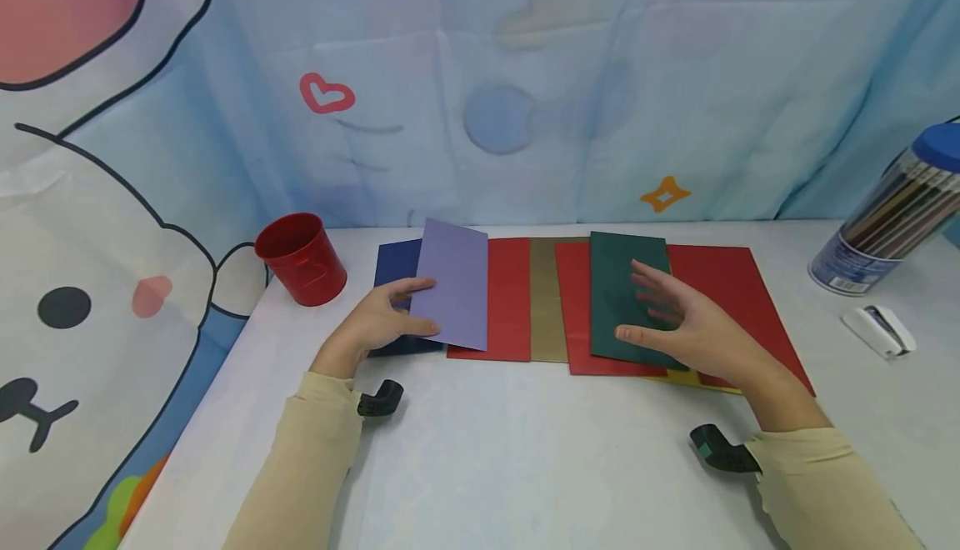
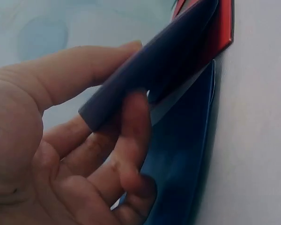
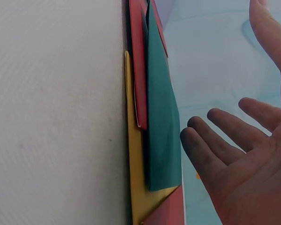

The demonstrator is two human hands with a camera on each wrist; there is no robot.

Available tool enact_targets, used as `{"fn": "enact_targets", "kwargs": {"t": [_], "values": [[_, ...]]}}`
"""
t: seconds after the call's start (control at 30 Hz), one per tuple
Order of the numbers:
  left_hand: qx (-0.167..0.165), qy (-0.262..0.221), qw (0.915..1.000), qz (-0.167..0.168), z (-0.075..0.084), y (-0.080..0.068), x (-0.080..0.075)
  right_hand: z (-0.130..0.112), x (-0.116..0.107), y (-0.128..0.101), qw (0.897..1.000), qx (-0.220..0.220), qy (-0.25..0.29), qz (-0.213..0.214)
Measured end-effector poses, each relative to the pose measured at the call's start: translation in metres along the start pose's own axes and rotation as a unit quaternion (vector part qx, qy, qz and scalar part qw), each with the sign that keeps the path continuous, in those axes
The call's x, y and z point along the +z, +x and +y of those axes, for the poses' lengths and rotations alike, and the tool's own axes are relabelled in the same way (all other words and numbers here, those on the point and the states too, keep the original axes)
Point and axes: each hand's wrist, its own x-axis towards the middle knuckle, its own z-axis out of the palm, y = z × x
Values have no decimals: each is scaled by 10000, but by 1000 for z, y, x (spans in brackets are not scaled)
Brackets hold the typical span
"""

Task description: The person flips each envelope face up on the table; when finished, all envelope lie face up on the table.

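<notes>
I have the lilac card [image 1: 453, 287] pinched at its left edge between the thumb and fingers of my left hand [image 1: 375, 317]. From that grip the card reaches off to my right, its long axis running away from me. It slants: the edge I hold stands higher than the far side, which slopes down over the red card [image 1: 510, 300]. Beneath the pinched edge is the blue card [image 1: 396, 262], with a gap showing between the two.

My right hand [image 1: 705, 329] grasps nothing; its fingers are spread above the green card [image 1: 618, 300], apart from it, and it is well apart from the lilac one. So my left is the nearer hand, and I judge that any shift of the lilac card turns on that one left edge, with its right edge free.
</notes>
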Motion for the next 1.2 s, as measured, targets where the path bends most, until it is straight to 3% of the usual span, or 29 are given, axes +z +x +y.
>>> {"fn": "enact_targets", "kwargs": {"t": [0.23,0.43,0.6,0.7,0.9,1.2], "values": [[236,-328,9988,-259,1,-1,4,-1,1,0,10000,-56,-29,-2],[439,-715,9940,-698,6,-2,12,-1,1,0,9999,-86,-77,-5],[633,-1089,9842,-1242,14,-3,26,0,2,0,9999,-116,-82,0],[754,-963,9804,-1542,21,-6,38,0,3,0,9999,-121,-74,-2],[1116,-1172,9600,-2286,36,-15,64,-2,2,1,9999,-154,10,27],[1246,-1379,9395,-2878,46,-26,86,-4,0,0,9997,120,194,98]]}}
